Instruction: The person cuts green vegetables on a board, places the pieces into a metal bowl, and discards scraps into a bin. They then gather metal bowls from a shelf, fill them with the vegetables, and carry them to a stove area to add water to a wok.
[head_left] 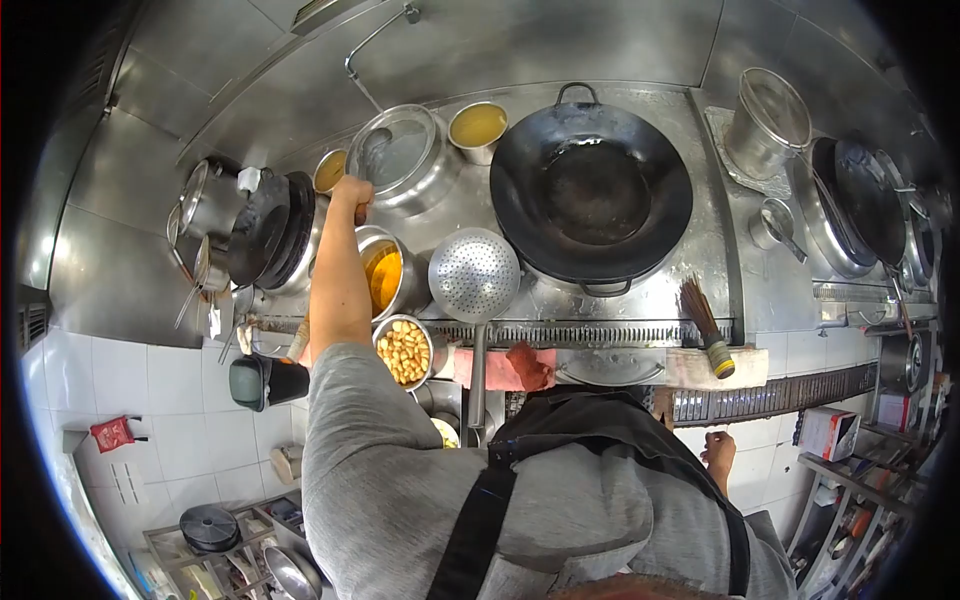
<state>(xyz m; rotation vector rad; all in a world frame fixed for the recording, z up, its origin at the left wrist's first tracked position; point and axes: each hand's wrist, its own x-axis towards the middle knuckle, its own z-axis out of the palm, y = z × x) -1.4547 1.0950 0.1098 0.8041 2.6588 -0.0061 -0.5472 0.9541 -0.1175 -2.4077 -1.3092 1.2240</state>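
Note:
My left hand (352, 192) reaches forward with its fingers closed round the handle of a ladle (377, 142). The ladle's bowl is inside a wide steel pot (410, 195) of clear liquid. Beside the hand are a small container of yellowish liquid (331, 171) and a steel pot of orange oil (384, 278). Down at my right side hangs my right hand (718, 455), fingers loosely bent and apart, holding nothing that I can see. A large black wok (600, 190) sits on the stove, and a perforated skimmer (474, 274) lies left of it.
A bowl of light brown pieces (404, 352) stands by the stove's front edge. Another yellow-filled container (478, 126) is at the back. A bamboo brush (708, 330) lies front right. Stacked pans (285, 235) stand at left, a strainer pot (768, 112) at right.

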